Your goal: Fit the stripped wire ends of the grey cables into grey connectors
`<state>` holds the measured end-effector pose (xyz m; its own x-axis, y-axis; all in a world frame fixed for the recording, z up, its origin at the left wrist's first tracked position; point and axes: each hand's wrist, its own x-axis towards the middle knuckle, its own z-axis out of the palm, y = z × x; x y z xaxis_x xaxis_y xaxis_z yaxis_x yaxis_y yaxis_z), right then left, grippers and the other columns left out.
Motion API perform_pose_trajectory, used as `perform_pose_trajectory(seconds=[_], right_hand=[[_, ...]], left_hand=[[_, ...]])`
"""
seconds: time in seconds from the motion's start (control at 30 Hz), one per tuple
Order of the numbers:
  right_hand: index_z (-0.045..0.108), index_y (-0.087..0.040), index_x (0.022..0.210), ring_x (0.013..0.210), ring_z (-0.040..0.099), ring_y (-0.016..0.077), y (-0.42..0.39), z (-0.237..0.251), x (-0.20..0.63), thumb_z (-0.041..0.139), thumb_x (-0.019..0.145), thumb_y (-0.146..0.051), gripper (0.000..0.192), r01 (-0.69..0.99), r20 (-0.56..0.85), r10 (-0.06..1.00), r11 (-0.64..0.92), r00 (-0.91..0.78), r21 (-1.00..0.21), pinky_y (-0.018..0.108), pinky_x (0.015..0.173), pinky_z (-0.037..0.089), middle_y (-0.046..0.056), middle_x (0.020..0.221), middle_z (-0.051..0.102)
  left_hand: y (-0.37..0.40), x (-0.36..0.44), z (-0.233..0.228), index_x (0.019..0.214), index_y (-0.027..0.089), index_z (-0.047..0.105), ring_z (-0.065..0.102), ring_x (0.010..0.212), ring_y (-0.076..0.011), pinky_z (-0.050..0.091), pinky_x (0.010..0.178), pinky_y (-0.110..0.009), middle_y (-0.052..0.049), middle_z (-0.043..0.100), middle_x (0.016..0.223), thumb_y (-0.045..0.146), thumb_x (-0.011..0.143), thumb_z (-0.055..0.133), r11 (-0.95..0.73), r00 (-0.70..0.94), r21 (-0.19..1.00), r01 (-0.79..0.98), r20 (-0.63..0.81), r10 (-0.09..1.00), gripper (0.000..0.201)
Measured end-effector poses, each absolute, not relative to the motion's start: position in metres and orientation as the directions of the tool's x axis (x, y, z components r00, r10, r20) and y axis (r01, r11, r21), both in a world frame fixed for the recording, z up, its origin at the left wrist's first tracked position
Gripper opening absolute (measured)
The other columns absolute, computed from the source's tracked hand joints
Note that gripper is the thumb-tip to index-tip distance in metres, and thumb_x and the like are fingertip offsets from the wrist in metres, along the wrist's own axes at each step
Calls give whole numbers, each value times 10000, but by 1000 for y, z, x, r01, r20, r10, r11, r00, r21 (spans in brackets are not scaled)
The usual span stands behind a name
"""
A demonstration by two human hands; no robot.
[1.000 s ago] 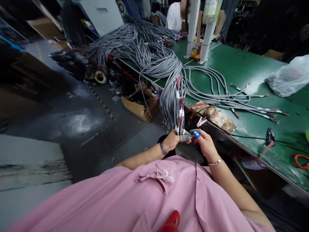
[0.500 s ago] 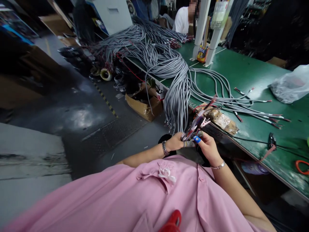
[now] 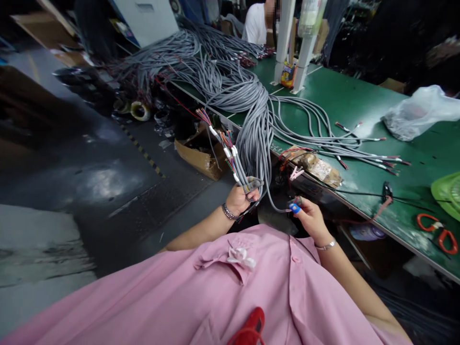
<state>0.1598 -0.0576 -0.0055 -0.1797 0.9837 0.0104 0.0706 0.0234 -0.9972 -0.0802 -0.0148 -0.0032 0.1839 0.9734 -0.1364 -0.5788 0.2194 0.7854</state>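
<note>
My left hand [image 3: 245,196] is closed round several grey cables [image 3: 241,175], with white bands near their ends and thin coloured wires fanning out at the top. To its right, my right hand [image 3: 309,216] pinches the end of one grey cable [image 3: 273,207] between thumb and fingers; a blue cover sits on the thumb. That cable curves down from the large bundle of grey cables [image 3: 256,129] hanging over the table edge behind my hands. Finger covers show on both hands. The very tip of the pinched cable is partly hidden by the fingers.
On the green table [image 3: 345,105] lie loose cables, a taped cardboard piece [image 3: 319,168], a clear plastic bag [image 3: 419,112], orange-handled scissors [image 3: 436,230] and a green basket [image 3: 449,194]. A cardboard box [image 3: 201,153] stands on the floor. Someone in a white shirt [image 3: 255,24] is behind the table.
My hands have moved apart. The left has gone left, its cable ends now raised and tilted left; the right holds a single cable end. The view has shifted somewhat rightward.
</note>
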Motion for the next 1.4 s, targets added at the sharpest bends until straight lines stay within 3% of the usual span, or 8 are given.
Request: perform_pose_trajectory(seconds=[0.13, 0.27, 0.37, 0.47, 0.8, 1.03, 1.17, 1.4], right_hand=[[677, -194, 834, 622, 523, 124, -69, -6, 136, 677, 780, -389, 202, 87, 19, 948, 49, -318, -995, 263, 600, 454, 5, 720, 611], [635, -187, 842, 561, 538, 97, -68, -3, 129, 676, 773, -409, 236, -44, -53, 971, -65, -235, -997, 239, 539, 470, -7, 705, 612], [609, -182, 851, 541, 583, 95, -59, 2, 129, 689, 749, -441, 290, -184, -126, 984, -148, -126, -972, 230, 528, 487, -9, 685, 629], [600, -184, 869, 546, 616, 112, -48, 3, 126, 707, 722, -459, 329, -255, -192, 974, -217, -120, -942, 231, 521, 495, 0, 676, 652], [655, -179, 780, 496, 422, 81, -27, -3, 122, 735, 708, -382, 230, -108, -128, 982, -144, -141, -984, 223, 467, 340, -26, 598, 562], [701, -210, 875, 583, 483, 105, -23, -1, 130, 722, 734, -379, 221, -140, -102, 978, -129, -182, -982, 240, 541, 382, -8, 725, 635], [711, -218, 923, 616, 513, 113, -26, -2, 132, 697, 767, -388, 231, -151, -103, 961, -145, -256, -978, 245, 578, 407, -1, 744, 646], [664, -220, 973, 621, 521, 117, -31, -2, 135, 650, 788, -468, 310, -150, -133, 976, -159, -172, -976, 254, 573, 460, 14, 807, 629]], left_hand=[[-18, -66, -13, 876, 124, 706, 576, 544, -129, 401, 539, -242, 6, 559, 496, 302, 649, 772, 203, 247, 898, -391, -110, 963, 296], [-19, -57, -15, 896, 108, 712, 617, 669, -143, 417, 562, -226, -79, 687, 755, 344, 684, 761, 185, 348, 948, -258, -87, 933, 321], [-21, -53, -9, 896, 111, 706, 606, 676, -138, 441, 605, -241, -70, 685, 779, 358, 678, 771, 178, 413, 964, -200, -82, 907, 336], [-21, -51, -2, 845, 108, 686, 551, 615, -105, 423, 591, -234, -36, 651, 716, 375, 660, 784, 144, 460, 983, -114, -77, 885, 339], [-17, -49, 2, 620, 115, 615, 390, 450, -62, 286, 439, -205, 5, 540, 517, 468, 667, 738, 97, 408, 983, 154, -153, 900, 377], [-14, -52, 6, 691, 100, 687, 501, 536, -103, 362, 520, -237, -61, 623, 624, 462, 743, 686, 140, 506, 990, -8, -117, 855, 366], [-13, -51, 2, 737, 92, 689, 514, 546, -100, 364, 527, -232, -52, 622, 633, 411, 672, 764, 250, 552, 967, -43, -186, 813, 334], [-16, -36, -5, 637, 120, 609, 453, 496, -74, 333, 500, -221, 11, 555, 552, 362, 623, 795, 247, 322, 955, -165, -184, 929, 305]])
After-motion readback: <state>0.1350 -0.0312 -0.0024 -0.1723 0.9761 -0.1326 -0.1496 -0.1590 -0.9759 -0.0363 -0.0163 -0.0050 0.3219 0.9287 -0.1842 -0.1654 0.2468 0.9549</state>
